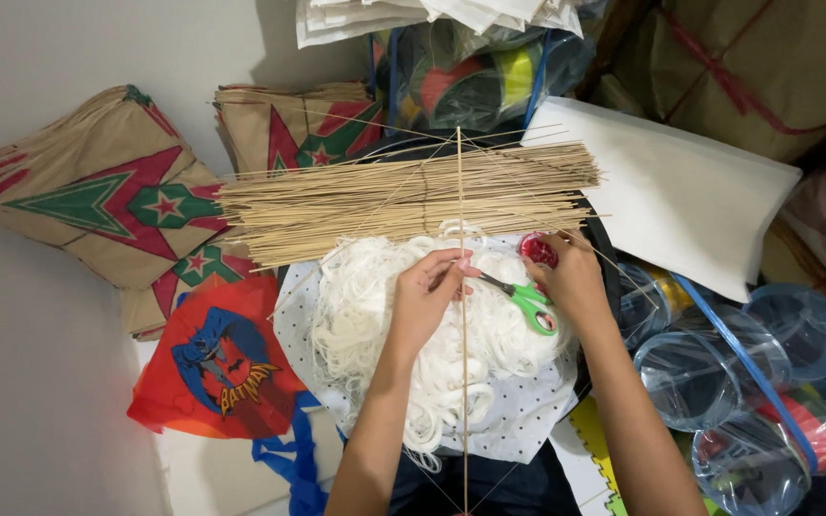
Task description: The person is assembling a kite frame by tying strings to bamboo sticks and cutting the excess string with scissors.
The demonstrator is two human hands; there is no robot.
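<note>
My left hand pinches a long thin bamboo stick that runs upright through the middle of the view, over a heap of white thread. My right hand holds green-handled scissors, their blades pointing left toward the stick and my left fingers. A small red pot sits just above my right hand. The thread lies on a white dotted paper sheet in my lap. A wide bundle of thin bamboo sticks lies crosswise just beyond both hands.
Brown paper kites with red and green stars lie at the left, with an orange kite with a blue figure below them. A white paper stack lies at the right. Clear plastic containers crowd the lower right. Bags fill the back.
</note>
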